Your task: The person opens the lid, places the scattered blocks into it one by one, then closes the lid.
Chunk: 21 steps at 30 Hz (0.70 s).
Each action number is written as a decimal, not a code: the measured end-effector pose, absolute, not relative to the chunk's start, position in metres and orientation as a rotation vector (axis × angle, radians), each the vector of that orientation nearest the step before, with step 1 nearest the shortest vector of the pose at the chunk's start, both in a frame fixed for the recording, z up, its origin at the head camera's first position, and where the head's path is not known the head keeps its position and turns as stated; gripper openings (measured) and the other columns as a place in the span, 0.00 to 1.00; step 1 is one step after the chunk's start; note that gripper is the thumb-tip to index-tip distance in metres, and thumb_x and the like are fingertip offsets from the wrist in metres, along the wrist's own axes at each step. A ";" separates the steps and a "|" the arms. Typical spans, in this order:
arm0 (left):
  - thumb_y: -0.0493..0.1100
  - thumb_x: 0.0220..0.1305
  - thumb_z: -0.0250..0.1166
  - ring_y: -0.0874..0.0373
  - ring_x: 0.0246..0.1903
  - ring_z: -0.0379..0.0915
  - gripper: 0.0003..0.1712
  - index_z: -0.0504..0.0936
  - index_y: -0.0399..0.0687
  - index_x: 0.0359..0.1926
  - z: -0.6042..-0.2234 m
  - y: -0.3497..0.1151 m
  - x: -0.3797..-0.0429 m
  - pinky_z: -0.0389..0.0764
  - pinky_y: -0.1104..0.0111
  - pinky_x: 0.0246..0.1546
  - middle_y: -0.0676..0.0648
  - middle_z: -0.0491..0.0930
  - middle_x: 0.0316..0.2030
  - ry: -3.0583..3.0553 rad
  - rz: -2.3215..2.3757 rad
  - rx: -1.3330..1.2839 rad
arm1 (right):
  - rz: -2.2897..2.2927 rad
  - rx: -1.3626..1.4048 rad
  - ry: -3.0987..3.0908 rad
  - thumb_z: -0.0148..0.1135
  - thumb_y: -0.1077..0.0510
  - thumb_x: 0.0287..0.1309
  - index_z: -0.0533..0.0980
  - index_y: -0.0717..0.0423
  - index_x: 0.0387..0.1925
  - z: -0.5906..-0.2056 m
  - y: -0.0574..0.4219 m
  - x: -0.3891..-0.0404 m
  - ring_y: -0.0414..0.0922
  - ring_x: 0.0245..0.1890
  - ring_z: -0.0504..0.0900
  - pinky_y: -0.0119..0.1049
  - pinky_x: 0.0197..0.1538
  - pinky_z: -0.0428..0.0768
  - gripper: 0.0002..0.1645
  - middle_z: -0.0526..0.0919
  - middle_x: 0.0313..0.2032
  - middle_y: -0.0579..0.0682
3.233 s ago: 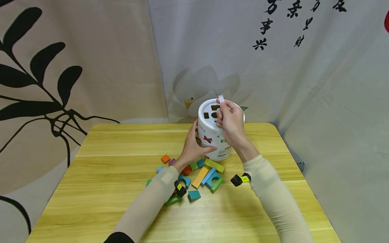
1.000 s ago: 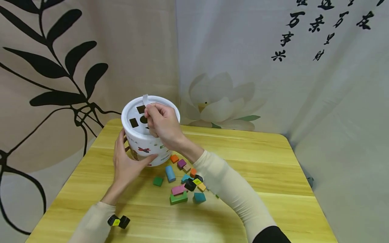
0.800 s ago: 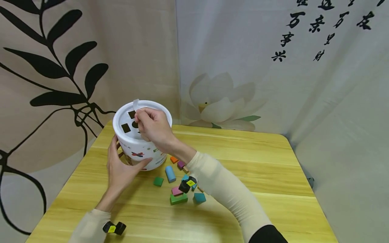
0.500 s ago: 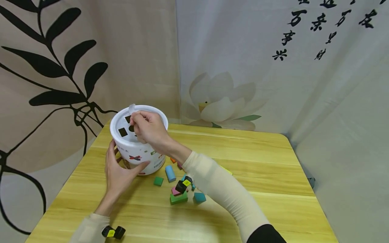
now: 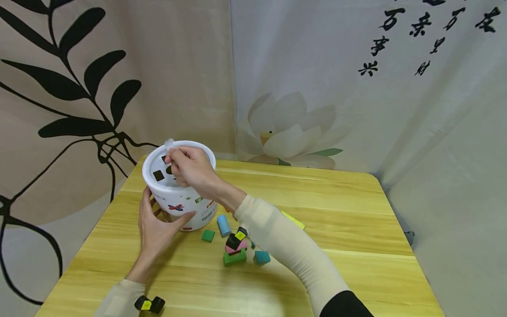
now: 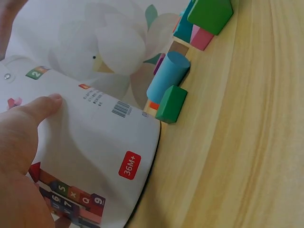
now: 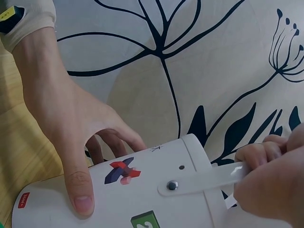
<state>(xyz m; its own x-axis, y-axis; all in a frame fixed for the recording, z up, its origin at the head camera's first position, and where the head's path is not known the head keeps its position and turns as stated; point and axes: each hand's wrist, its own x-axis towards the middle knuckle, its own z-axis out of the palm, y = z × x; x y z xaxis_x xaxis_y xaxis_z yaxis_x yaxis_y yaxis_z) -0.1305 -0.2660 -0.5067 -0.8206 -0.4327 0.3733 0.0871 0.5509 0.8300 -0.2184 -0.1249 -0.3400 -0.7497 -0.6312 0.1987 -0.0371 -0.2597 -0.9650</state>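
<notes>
A white round bucket (image 5: 200, 209) with printed toy pictures stands at the left of the table, its base right at the tabletop. Its lid has cut-out shape holes. My left hand (image 5: 158, 231) curves round the bucket's lower left side, thumb in front, other fingers mostly hidden behind. My right hand (image 5: 194, 169) grips the pale strap handle (image 7: 209, 179) above the lid; the strap's riveted end shows in the right wrist view. Right of the bucket lie toy blocks: a blue cylinder (image 6: 168, 76), a green cube (image 5: 208, 235) and a green block (image 5: 235, 258) beside a pink one.
A teal block (image 5: 262, 257) lies right of the green one. A yellow block (image 5: 294, 219) shows past the right sleeve (image 5: 285, 237), which covers other blocks. The wooden table (image 5: 348, 246) ends at a printed curtain (image 5: 301, 66) behind.
Both hands have brought the bucket from behind the blocks to their left. During the last second it has come lower and slightly nearer, hands keeping their hold.
</notes>
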 end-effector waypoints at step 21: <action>0.52 0.36 0.87 0.51 0.67 0.61 0.77 0.45 0.78 0.80 -0.510 -0.267 -0.132 0.71 0.47 0.61 0.60 0.56 0.75 -2.212 -1.287 0.288 | -1.966 -0.691 1.874 0.60 0.54 0.73 0.77 0.67 0.37 -0.339 -0.110 -0.239 0.44 0.11 0.75 0.35 0.19 0.80 0.17 0.76 0.17 0.52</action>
<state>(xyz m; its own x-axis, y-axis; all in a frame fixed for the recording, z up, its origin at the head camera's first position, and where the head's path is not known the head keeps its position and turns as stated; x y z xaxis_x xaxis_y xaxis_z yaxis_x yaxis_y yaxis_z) -0.1319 -0.2670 -0.5098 -0.8206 -0.4456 0.3578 0.0908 0.5166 0.8514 -0.2391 -0.1102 -0.3385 -0.8249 -0.5537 0.1140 -0.0873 -0.0745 -0.9934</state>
